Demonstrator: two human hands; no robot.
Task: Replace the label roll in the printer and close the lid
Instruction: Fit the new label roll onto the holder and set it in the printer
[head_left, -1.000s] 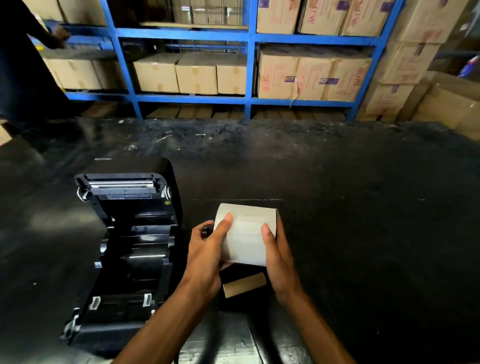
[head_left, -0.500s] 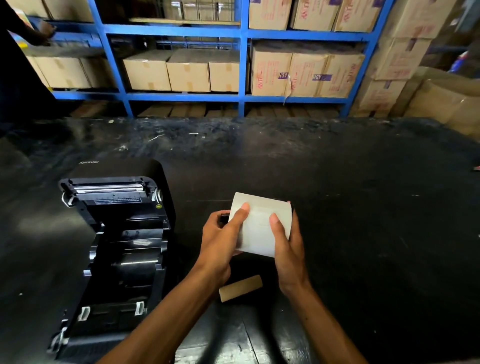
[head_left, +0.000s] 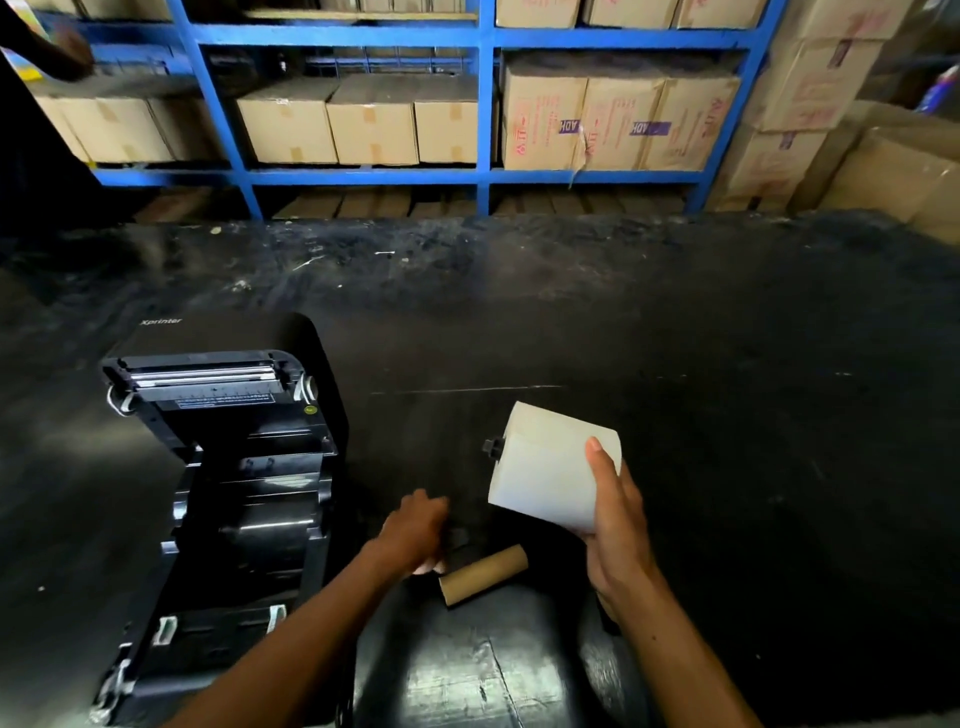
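"Xprinter" on printer lid (head_left: 162, 321); "ADH" on cardboard boxes (head_left: 569, 126).

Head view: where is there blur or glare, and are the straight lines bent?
Head view: the left hand is motion-blurred; the right hand and label roll are sharp. Glare lies on the black table at the near edge. The blue shelf leans outward from wide-angle distortion.

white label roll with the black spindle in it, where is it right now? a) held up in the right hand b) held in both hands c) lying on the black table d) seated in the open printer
a: the white label roll is held by the right hand alone, above the table; the left hand is down by the brown cardboard core.
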